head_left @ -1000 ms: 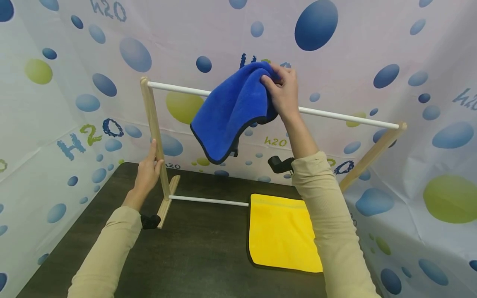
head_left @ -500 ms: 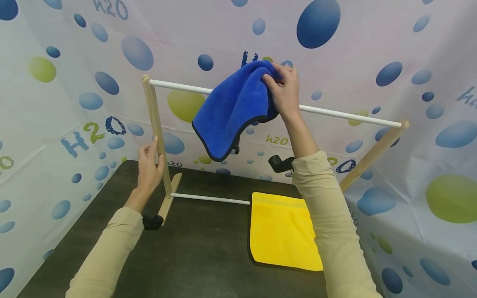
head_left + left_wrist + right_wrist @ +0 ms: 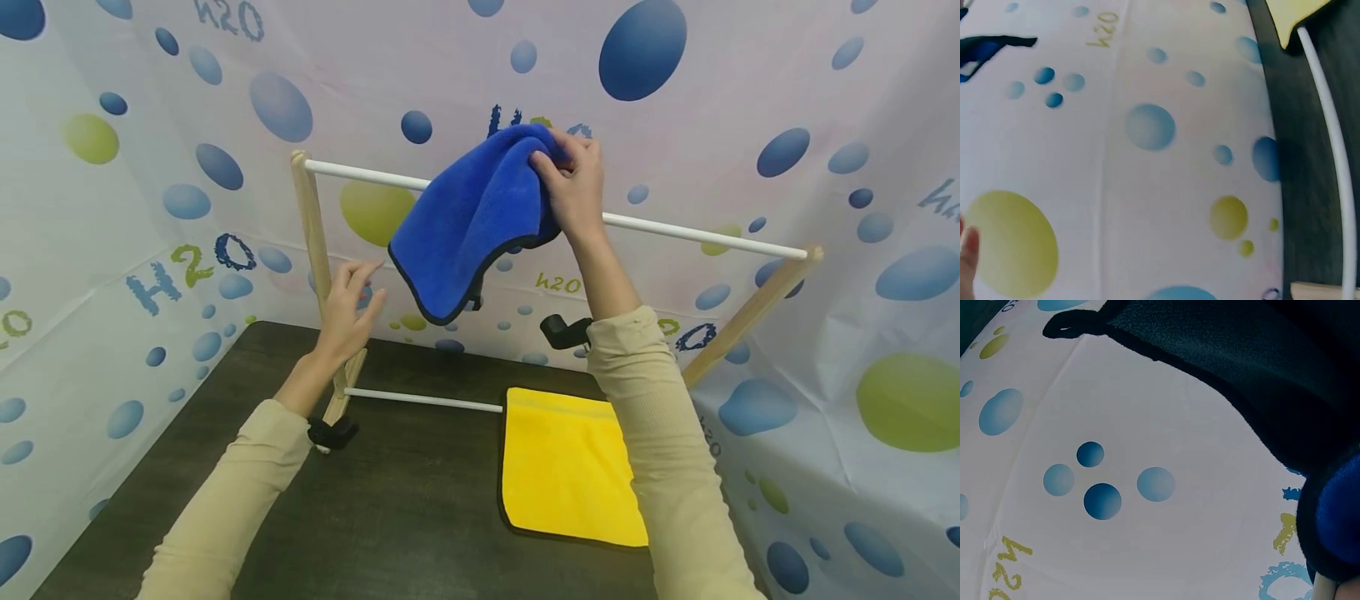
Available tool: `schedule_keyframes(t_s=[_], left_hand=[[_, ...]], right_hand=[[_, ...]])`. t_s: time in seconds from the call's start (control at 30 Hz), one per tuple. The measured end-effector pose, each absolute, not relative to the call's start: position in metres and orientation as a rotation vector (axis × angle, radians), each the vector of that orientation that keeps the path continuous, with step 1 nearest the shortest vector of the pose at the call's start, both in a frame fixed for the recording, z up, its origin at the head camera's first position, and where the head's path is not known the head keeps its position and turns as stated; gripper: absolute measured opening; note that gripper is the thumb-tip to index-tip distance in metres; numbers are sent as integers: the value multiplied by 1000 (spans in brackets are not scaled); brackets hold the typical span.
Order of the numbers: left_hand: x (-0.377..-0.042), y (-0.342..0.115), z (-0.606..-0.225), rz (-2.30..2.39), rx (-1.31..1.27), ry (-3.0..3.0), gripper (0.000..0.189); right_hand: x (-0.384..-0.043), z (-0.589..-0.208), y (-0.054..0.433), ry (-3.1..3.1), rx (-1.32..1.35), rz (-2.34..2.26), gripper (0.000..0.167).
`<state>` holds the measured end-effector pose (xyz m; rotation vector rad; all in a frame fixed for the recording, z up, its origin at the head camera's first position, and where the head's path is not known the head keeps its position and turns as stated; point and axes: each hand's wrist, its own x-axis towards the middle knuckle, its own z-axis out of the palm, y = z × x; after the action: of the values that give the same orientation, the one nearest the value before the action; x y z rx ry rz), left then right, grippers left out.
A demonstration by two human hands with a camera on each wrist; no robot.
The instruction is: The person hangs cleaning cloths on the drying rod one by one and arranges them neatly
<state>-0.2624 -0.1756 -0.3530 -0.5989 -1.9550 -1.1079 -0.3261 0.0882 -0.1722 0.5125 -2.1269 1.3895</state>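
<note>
A blue cloth (image 3: 472, 208) with black edging hangs in folds from my right hand (image 3: 576, 183), which pinches it near its top between thumb and fingers. It overlaps the white upper rod (image 3: 705, 235) of a wooden-ended rack in the head view. The cloth's dark underside (image 3: 1229, 356) and a black corner loop (image 3: 1072, 324) show in the right wrist view. My left hand (image 3: 348, 312) is in the air by the rack's left post (image 3: 311, 217), fingers spread and holding nothing. Only a bit of that hand (image 3: 969, 259) shows at the left wrist view's edge.
A yellow cloth (image 3: 570, 475) with dark edging hangs over the lower rod (image 3: 423, 400) and down onto the dark table (image 3: 390, 508). The right post (image 3: 750, 321) leans outward in view. A curtain (image 3: 465, 50) printed with bubbles surrounds the table.
My left hand has let go of the rack's left post and moved right, toward the blue cloth. My right hand keeps its pinch on the cloth in nearly the same place.
</note>
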Motion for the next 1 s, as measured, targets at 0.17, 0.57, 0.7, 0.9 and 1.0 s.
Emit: schedule_keyframes(t_s=[0.17,0.57,0.7,0.9,1.0], left_hand=[[-264,-165,-335,-1445,-654,-2071,59],[-272,-147,-286,-2446,-453,-1522,15],[-273,-146,-272,-2460,-432,-1427,15],[-272,-155,-247,-2399,-647,-1471,46],[-272,-160,-229,-2302,-809,-1569,71]], right_hand=[[-325,-173,89,-2109,512,1395,36],[-321,-173,91,-2070,524,1440,36],[-303,-167,91,-2040,522,1478,35],[-289,-166,98,-1976,535,1490,34],[-297,-171,104,-1939,526,1511,34]])
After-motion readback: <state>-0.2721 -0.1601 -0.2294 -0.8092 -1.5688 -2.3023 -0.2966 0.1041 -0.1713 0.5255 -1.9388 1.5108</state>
